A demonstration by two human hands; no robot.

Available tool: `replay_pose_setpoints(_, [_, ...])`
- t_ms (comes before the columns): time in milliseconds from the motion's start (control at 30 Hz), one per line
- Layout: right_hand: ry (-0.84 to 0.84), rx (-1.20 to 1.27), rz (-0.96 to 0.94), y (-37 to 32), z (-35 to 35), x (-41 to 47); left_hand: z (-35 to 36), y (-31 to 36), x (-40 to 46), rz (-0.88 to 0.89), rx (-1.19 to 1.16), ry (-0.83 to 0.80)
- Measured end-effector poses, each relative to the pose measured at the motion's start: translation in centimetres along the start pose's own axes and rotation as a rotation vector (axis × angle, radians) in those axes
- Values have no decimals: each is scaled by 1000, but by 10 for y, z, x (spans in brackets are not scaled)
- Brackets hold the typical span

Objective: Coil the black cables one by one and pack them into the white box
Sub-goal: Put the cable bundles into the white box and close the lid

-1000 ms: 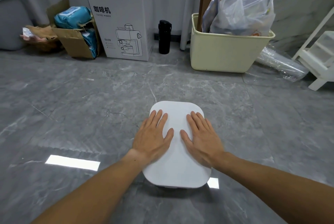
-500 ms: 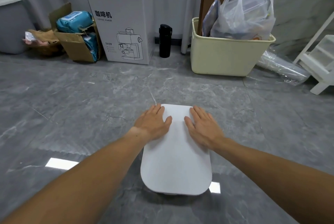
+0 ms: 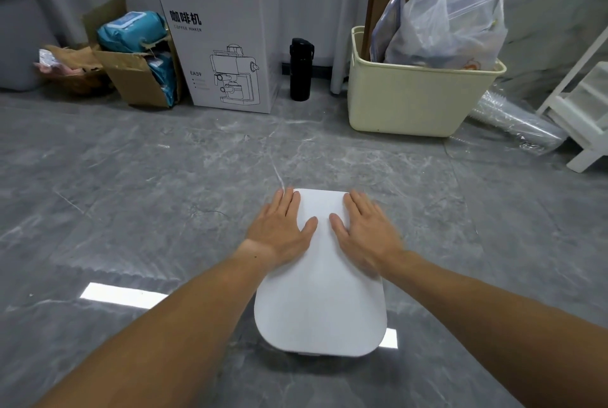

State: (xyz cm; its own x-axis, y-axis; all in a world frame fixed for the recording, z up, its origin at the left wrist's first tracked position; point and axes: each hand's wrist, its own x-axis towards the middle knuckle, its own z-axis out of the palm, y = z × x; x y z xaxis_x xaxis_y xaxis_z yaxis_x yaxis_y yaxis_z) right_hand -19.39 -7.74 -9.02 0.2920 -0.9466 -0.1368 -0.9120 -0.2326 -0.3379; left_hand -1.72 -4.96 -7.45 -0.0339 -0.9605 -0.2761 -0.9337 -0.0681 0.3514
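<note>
The white box [image 3: 320, 305] stands on the grey floor in front of me with its flat white lid on. My left hand [image 3: 282, 231] lies palm down on the far left part of the lid, fingers spread. On the far right part rests my right hand [image 3: 365, 232], also flat and spread. Both hands reach the lid's far edge. No black cable shows anywhere; the inside of the box is hidden by the lid.
Along the back wall stand a torn cardboard box [image 3: 131, 78], a tall coffee maker carton [image 3: 227, 35], a black bottle [image 3: 300, 69] and a cream bin [image 3: 418, 101] holding a plastic bag. A white rack [image 3: 585, 118] is at the right.
Both hands have slid away from me along the lid, from its middle to its far end. The lid has stayed on the box.
</note>
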Motion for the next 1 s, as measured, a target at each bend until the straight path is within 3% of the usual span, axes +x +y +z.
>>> replay_pose_setpoints(133, [-91, -21, 22, 2, -7, -8, 3, -4, -6, 17, -2, 33])
replay_pose_setpoints(1000, [-63, -117, 17, 22, -3, -28, 21, -27, -26, 42, 15, 134])
